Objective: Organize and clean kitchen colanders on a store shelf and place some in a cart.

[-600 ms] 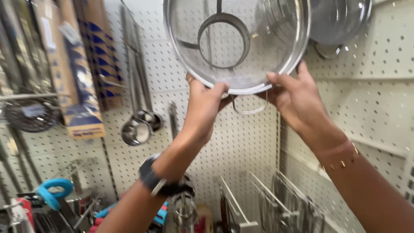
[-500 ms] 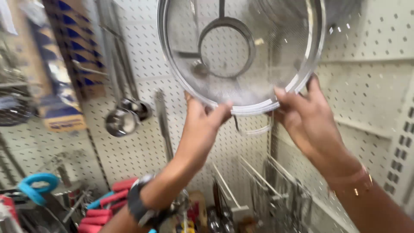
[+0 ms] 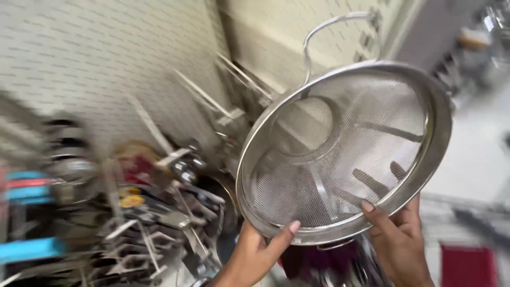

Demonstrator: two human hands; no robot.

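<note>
The mesh strainer [image 3: 345, 154] had been lowered from the pegboard [image 3: 95, 58] and tilted. The left hand [image 3: 255, 252] and right hand [image 3: 398, 239] both gripped its lower rim.

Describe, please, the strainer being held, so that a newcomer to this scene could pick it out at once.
Start at the pale pegboard wall and look right and down, above the blurred rack of utensils. The large round metal mesh strainer is tilted there, gripped at its lower rim by the left hand and right hand. Nothing nearby matches its broad shiny rim, see-through mesh and wire loop handle.
</note>
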